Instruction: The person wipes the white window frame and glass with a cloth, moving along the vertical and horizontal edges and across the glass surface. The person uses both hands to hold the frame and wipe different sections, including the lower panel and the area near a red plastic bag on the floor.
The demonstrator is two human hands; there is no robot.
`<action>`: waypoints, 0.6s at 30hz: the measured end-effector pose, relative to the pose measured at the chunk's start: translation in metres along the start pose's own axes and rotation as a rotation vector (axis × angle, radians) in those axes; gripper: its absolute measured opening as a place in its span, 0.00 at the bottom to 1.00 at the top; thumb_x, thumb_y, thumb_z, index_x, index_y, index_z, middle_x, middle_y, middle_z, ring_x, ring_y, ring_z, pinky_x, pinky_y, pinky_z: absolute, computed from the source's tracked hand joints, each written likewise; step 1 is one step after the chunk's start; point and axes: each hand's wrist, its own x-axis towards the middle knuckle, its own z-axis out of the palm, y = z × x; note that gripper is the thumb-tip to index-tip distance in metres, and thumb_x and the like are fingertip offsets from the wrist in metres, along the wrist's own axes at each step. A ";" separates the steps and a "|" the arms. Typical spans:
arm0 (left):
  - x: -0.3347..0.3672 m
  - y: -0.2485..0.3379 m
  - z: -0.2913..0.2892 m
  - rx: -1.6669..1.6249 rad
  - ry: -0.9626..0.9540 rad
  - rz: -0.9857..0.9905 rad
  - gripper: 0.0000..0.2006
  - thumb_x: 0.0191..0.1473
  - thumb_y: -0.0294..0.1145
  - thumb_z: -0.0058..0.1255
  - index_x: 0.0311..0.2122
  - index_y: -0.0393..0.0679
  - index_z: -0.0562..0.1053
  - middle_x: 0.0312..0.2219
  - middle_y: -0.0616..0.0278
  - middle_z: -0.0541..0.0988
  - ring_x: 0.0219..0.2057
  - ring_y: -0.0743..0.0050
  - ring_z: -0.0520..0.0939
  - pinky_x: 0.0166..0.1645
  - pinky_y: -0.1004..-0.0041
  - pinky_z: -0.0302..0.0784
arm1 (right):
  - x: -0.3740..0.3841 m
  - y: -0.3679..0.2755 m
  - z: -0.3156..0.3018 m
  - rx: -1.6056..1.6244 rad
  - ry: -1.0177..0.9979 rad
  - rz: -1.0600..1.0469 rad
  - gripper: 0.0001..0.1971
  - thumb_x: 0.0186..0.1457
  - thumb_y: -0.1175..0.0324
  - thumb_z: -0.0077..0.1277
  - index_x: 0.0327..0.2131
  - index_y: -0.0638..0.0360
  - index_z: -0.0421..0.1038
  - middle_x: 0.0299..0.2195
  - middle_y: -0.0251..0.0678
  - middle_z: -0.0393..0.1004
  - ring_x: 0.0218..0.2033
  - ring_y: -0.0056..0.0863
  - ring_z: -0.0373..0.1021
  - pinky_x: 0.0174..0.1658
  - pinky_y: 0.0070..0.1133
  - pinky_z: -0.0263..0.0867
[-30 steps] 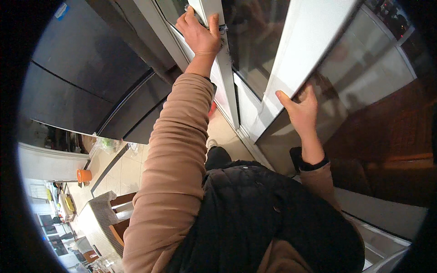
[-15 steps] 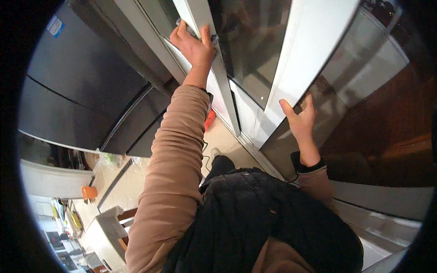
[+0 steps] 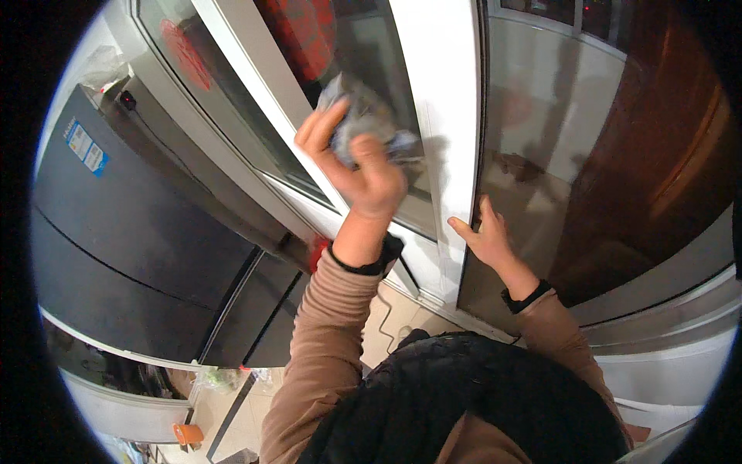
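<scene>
My left hand (image 3: 357,174) is raised at the upper middle, its fingers curled round a crumpled greyish cloth (image 3: 369,124). That cloth is in front of the glass pane (image 3: 363,39) of a white-framed door; blur hides whether it touches the pane. Lower and to the right, my right hand (image 3: 492,241) grips the edge of the white door frame (image 3: 448,100), thumb on the near face and fingers round the dark-edged side. A red round decoration (image 3: 303,35) shows at the top of the pane.
At the left stands a dark grey refrigerator (image 3: 131,224), with a plastic bag (image 3: 104,66) on top. Large glass (image 3: 533,100) and a brown wooden surface (image 3: 641,178) fill the right. A cable (image 3: 382,313) and an orange pot (image 3: 188,434) are on the floor.
My left hand, with the cloth, has gone from the narrow white frame onto the glass pane area, rightward and lower in view. My right hand still grips the door edge. The view has shifted.
</scene>
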 end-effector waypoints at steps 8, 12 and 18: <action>-0.020 0.018 0.048 0.134 -0.381 0.235 0.28 0.51 0.35 0.47 0.55 0.29 0.66 0.58 0.31 0.62 0.52 0.31 0.68 0.58 0.46 0.59 | -0.002 -0.008 0.011 0.001 0.086 0.021 0.31 0.51 0.56 0.59 0.49 0.66 0.58 0.34 0.57 0.75 0.38 0.58 0.72 0.38 0.39 0.68; -0.109 0.009 0.003 0.110 -0.536 0.179 0.25 0.48 0.25 0.48 0.52 0.26 0.66 0.55 0.25 0.63 0.43 0.30 0.73 0.48 0.47 0.67 | -0.004 -0.002 0.015 -0.091 0.107 -0.046 0.27 0.49 0.66 0.57 0.49 0.67 0.56 0.33 0.57 0.74 0.37 0.60 0.70 0.37 0.42 0.66; -0.175 -0.004 -0.041 -0.026 -0.688 0.005 0.21 0.48 0.30 0.54 0.48 0.31 0.71 0.55 0.34 0.67 0.48 0.37 0.75 0.54 0.46 0.67 | -0.006 0.004 0.016 -0.118 0.059 -0.015 0.29 0.45 0.70 0.59 0.48 0.64 0.53 0.37 0.59 0.71 0.42 0.63 0.67 0.41 0.43 0.65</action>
